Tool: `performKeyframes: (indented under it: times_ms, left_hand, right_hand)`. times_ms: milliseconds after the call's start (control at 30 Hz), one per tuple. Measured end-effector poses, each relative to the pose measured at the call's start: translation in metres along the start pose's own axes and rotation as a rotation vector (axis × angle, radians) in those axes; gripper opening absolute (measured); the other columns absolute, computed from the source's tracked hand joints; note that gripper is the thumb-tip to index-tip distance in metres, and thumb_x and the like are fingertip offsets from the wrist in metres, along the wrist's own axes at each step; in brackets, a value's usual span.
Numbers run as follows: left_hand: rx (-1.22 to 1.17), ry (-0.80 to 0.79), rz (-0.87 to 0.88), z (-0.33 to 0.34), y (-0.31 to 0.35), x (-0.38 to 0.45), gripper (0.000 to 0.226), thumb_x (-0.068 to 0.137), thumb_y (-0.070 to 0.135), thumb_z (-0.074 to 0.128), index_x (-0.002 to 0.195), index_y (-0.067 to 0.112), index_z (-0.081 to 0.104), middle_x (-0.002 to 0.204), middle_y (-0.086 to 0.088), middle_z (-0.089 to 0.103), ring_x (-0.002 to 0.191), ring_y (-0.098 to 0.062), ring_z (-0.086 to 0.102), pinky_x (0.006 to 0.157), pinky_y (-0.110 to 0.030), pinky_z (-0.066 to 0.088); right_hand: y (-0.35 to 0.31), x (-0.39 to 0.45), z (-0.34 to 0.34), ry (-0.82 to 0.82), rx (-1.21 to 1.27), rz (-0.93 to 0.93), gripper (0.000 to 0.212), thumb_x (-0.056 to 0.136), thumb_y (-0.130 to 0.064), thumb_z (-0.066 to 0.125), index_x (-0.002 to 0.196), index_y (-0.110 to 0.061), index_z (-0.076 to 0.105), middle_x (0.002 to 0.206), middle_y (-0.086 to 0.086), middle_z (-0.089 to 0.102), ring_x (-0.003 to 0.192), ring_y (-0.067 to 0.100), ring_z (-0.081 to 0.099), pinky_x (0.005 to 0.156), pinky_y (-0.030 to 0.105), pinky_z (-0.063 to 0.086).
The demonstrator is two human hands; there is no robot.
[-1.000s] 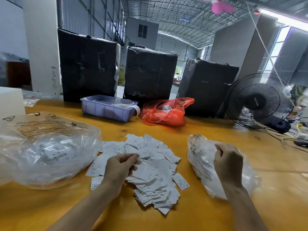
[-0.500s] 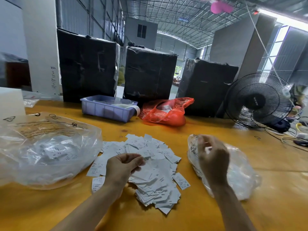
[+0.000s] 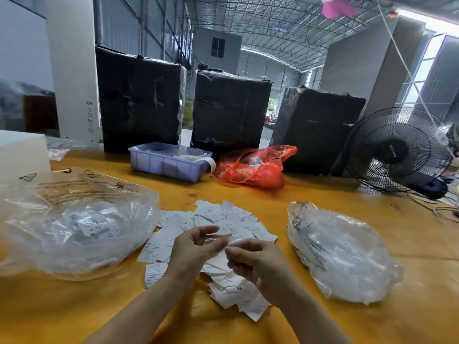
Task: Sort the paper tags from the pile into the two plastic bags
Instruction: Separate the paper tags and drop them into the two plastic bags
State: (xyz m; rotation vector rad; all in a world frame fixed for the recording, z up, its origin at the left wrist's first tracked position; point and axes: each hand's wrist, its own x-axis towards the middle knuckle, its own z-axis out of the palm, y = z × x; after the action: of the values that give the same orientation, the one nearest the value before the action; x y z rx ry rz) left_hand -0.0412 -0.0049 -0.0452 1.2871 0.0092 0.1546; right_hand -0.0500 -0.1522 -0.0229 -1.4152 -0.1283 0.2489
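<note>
While flanked by bags point(image 3: 74, 227), hands point(image 3: 224, 252) mid-pile point(image 3: 216, 219).

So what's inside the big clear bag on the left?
The left plastic bag holds white paper tags with printed text, seen through the film. Creases and glare blur the rest, so their count and anything beneath them cannot be made out.

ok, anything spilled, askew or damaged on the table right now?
Nothing serious. Two tags lie loose at the left edge of the tag pile, toward the left bag. The middle black bale leans slightly. Both bags look intact; the right bag lies flat.
</note>
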Motion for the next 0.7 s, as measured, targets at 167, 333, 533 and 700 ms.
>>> performKeyframes:
  times_ms: [167, 333, 533, 700]
  left_hand:
    - [-0.157, 0.006, -0.028, -0.003, 0.002, 0.004, 0.039, 0.064, -0.01, 0.071, 0.1, 0.004, 0.062, 0.082, -0.013, 0.074, 0.078, -0.018, 0.072, 0.063, -0.019, 0.055]
    - [-0.022, -0.186, -0.054, -0.011, 0.01, 0.003, 0.046, 0.074, -0.003, 0.073, 0.114, 0.015, 0.06, 0.091, -0.004, 0.074, 0.079, -0.012, 0.069, 0.067, -0.024, 0.05]
    - [0.19, -0.376, -0.042, -0.014, 0.012, 0.0, 0.058, 0.054, 0.033, 0.088, 0.102, 0.008, 0.07, 0.094, -0.012, 0.073, 0.087, -0.019, 0.069, 0.073, -0.025, 0.053]
    - [0.169, -0.106, -0.005, -0.015, 0.01, 0.006, 0.026, 0.061, 0.015, 0.078, 0.083, 0.004, 0.072, 0.073, -0.006, 0.071, 0.066, -0.011, 0.063, 0.058, -0.017, 0.05]
  right_hand:
    - [0.0, 0.001, 0.0, 0.049, 0.104, 0.058, 0.003, 0.08, 0.001, 0.067, 0.081, 0.003, 0.069, 0.065, 0.012, 0.063, 0.055, 0.017, 0.061, 0.052, 0.02, 0.052]
    - [-0.002, 0.0, -0.004, 0.076, -0.169, -0.059, 0.009, 0.082, -0.013, 0.07, 0.079, -0.004, 0.07, 0.058, -0.003, 0.059, 0.056, 0.009, 0.053, 0.048, 0.018, 0.041]
    - [-0.002, -0.001, -0.003, -0.006, -0.288, -0.127, 0.022, 0.073, -0.024, 0.076, 0.063, -0.008, 0.065, 0.054, -0.001, 0.052, 0.049, 0.009, 0.041, 0.043, 0.019, 0.035]
    - [-0.001, 0.006, -0.011, 0.201, -0.23, -0.213, 0.029, 0.084, -0.03, 0.066, 0.077, -0.002, 0.068, 0.061, 0.001, 0.062, 0.052, 0.01, 0.051, 0.045, 0.024, 0.04]
